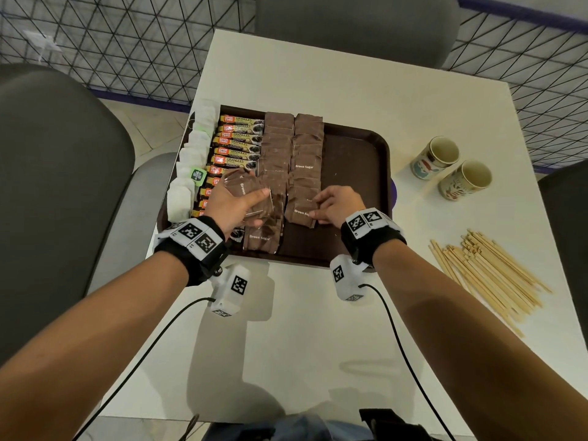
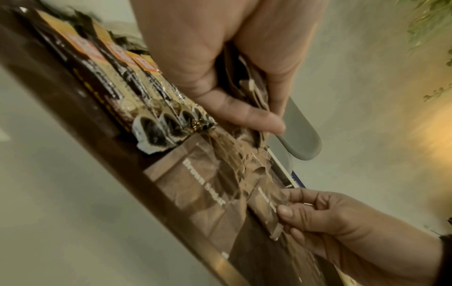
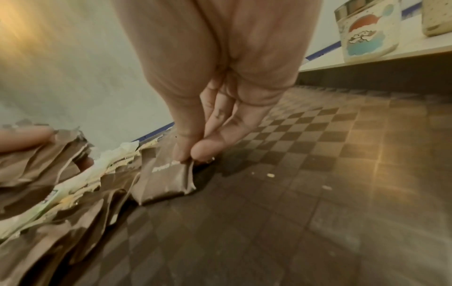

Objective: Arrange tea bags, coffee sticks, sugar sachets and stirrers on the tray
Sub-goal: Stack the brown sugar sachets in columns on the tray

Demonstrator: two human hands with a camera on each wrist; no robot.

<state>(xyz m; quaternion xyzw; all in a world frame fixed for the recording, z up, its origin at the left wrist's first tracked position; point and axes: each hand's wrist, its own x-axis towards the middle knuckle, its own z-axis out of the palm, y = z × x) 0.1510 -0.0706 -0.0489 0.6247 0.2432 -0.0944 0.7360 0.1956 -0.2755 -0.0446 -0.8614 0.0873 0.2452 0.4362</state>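
Tea bags (image 1: 186,173) are lined in a column along the tray's far-left edge, outward of the left hand (image 1: 230,203). Coffee sticks (image 1: 237,143) are stacked beside them, long axes running left to right, printed ends leftward. The left hand is curled around a loose bundle of sugar sachets (image 1: 245,189), thumb clamped across the top; the bundle is held above the first sachet column (image 1: 275,148), its lettering running away from the wrist. The second sachet column (image 1: 307,154) lies between the two hands. Its nearest sachet (image 3: 166,180) is pinched at its right edge by the right hand (image 1: 337,206), thumb against fingertips, and lies flat on the brown tray (image 1: 356,160). Right of that hand, two cups (image 1: 450,167) stand upright on the table (image 1: 318,329). Stirrers (image 1: 486,278) are piled off the tray, long axes angled near-right.
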